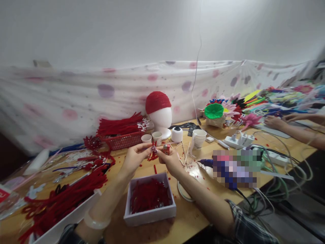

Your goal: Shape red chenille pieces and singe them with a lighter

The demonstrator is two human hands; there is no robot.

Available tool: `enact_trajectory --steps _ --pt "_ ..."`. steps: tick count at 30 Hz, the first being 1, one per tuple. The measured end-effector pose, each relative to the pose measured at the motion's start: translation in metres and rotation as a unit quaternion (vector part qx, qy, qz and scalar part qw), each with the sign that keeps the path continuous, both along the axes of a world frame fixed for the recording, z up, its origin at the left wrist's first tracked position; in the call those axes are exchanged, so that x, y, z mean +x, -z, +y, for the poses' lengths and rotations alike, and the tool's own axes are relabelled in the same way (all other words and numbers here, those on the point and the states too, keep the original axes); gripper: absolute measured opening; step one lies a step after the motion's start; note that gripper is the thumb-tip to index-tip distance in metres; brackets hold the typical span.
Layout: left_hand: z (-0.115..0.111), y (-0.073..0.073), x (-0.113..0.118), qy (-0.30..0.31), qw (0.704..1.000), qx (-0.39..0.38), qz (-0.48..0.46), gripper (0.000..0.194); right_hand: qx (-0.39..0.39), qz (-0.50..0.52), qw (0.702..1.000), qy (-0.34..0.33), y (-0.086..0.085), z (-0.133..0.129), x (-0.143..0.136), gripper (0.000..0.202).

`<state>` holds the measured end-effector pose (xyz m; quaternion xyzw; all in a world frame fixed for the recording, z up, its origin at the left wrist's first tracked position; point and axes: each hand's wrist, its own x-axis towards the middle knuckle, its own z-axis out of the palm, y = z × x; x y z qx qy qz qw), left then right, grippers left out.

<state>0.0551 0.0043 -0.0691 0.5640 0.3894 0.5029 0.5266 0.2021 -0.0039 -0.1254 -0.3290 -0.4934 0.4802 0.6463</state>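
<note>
My left hand (141, 152) pinches a small red fuzzy piece (153, 156) above the table, just beyond a white box (149, 220) of red pieces. Close against its fingertips, my right hand (168, 158) is closed around a red lighter (166, 149), with thumb and fingers near the same red piece. A short red stick (155, 169) lies below the hands. Behind them stand two paper cups, and a white foam head (162, 118) wearing a red cap.
Red stems fill a red basket (127, 140) and a long box at the left. Right of centre are a white cup (199, 138), power strips (238, 140) and tangled cables. Another person's hands (275, 122) are at the far right, near colourful flowers.
</note>
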Motion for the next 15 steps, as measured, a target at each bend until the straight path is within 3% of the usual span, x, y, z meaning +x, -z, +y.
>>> enact_trajectory --steps 7,15 --pt "0.0022 0.0055 -0.0013 0.015 0.999 0.042 0.003 0.032 0.007 -0.058 0.998 -0.020 0.0039 -0.0035 -0.0010 0.034" --pt "0.0096 0.0080 -0.0050 -0.015 0.999 0.038 -0.022 0.038 -0.012 -0.072 0.997 -0.028 0.0074 -0.0029 -0.0020 0.038"
